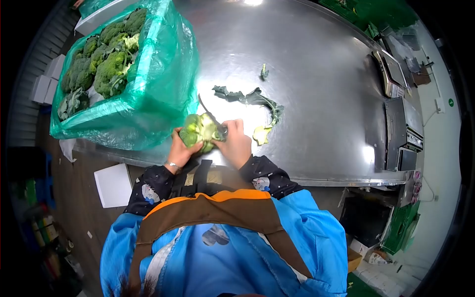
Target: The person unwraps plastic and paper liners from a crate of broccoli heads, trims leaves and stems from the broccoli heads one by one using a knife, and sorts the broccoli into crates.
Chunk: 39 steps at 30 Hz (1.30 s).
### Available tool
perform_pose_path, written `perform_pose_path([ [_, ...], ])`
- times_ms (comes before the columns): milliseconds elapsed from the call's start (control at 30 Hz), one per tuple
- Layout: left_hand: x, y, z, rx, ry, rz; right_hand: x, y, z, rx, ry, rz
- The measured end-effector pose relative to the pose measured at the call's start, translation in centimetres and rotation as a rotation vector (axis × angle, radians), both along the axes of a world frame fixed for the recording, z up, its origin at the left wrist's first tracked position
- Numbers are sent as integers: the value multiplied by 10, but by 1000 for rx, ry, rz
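Note:
A broccoli head (197, 129), its pale cut stem side facing up, is gripped by my left hand (180, 151) near the table's front edge. My right hand (238, 144) is closed around the dark handle of a knife (209, 113), whose thin curved blade points up and away beside the broccoli. Its thumb side is against the broccoli's right edge. Just right of my right hand lies a pale green stalk piece (261, 134). Beyond it are trimmed broccoli leaves (255, 97) and a small leafy scrap (264, 73).
On the left, a box lined with a green plastic bag (166, 84) holds several broccoli heads (110, 69). The metal table (321, 109) extends to the right, where scales or similar devices (390, 74) stand along its far side. A white board (113, 185) lies below at left.

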<state>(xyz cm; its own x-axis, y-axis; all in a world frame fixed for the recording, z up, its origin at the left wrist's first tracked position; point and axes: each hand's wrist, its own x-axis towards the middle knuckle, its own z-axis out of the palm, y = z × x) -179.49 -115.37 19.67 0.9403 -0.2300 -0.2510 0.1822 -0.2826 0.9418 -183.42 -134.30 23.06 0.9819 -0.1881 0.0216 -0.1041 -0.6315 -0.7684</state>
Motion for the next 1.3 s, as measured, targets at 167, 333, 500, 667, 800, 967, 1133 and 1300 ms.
perform_pose_path([
  [167, -5, 7, -10, -42, 17, 27, -5, -28, -25, 248, -120, -145],
  [333, -10, 14, 81, -363, 398, 127, -27, -67, -37, 724, 54, 77],
  [500, 13, -64, 113, -455, 377, -299, -14, -83, -2, 1452, 165, -18],
  [667, 72, -158, 53, 154, -699, -644, -24, -198, -22, 1793, 158, -185],
  [800, 79, -188, 8, 785, -1055, -773, -46, -257, -26, 1472, 2, -727],
  [967, 99, -151, -48, 1308, -566, -714, -74, -247, -22, 1282, -409, -720],
  [1133, 75, -40, 59, 505, -316, -1103, -49, -204, -47, 1038, -177, -687],
  [1300, 88, 52, 256, 447, -452, -237, -15, -134, -39, 1048, -9, -562],
])
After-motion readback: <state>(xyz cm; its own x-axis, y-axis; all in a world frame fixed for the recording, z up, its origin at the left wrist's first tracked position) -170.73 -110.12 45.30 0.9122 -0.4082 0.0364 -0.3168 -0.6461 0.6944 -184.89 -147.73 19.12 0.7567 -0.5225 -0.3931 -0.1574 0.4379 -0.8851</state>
